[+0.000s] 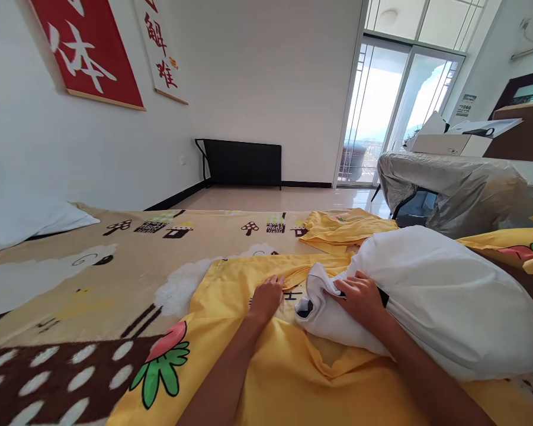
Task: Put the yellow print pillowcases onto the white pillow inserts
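Observation:
A yellow pillowcase (pixel 231 290) printed with a red and green carrot or radish lies spread in front of me. My left hand (pixel 267 299) is closed on its fabric near the opening, fingers bent over the edge. To the right rests a plump white pillow (pixel 444 296), its narrow end lying over the pillowcase. My right hand (pixel 360 297) grips that bunched end, with a small dark label beside the fingers. The fingertips of both hands are partly hidden in the folds.
Beneath everything spreads a patterned beige and brown blanket (pixel 133 278). Another yellow cloth (pixel 346 228) lies crumpled beyond the pillow, and more yellow printed fabric (pixel 506 242) is at the right. A white pillow (pixel 35 219) sits far left. A plastic-covered table (pixel 448 171) holds an open box (pixel 448 144).

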Demonstrator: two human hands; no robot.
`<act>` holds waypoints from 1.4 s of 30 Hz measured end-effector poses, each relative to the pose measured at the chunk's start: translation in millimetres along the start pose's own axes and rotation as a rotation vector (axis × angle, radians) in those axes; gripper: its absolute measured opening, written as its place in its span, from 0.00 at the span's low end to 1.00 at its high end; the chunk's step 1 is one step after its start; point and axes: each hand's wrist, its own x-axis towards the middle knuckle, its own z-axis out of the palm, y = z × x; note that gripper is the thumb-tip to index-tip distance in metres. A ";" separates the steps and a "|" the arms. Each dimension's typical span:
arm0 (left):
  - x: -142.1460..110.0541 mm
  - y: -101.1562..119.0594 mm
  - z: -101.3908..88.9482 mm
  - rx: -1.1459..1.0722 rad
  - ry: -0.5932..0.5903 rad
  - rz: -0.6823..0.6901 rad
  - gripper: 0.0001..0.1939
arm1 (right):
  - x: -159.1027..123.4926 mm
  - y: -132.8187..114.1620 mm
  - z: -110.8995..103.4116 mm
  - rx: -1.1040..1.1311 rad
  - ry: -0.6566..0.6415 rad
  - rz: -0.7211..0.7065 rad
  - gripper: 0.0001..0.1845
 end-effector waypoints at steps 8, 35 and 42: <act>2.8 -8.5 6.2 -0.081 0.058 0.015 0.14 | 43.0 -7.5 -7.2 -0.196 -0.283 0.041 0.11; -0.3 -25.6 -46.5 -0.493 0.182 0.244 0.15 | 83.2 -76.5 8.9 -0.132 -0.935 -0.073 0.13; -17.1 4.5 -71.7 -0.390 0.158 0.237 0.12 | 90.2 -75.0 45.0 -0.051 -0.916 -0.057 0.07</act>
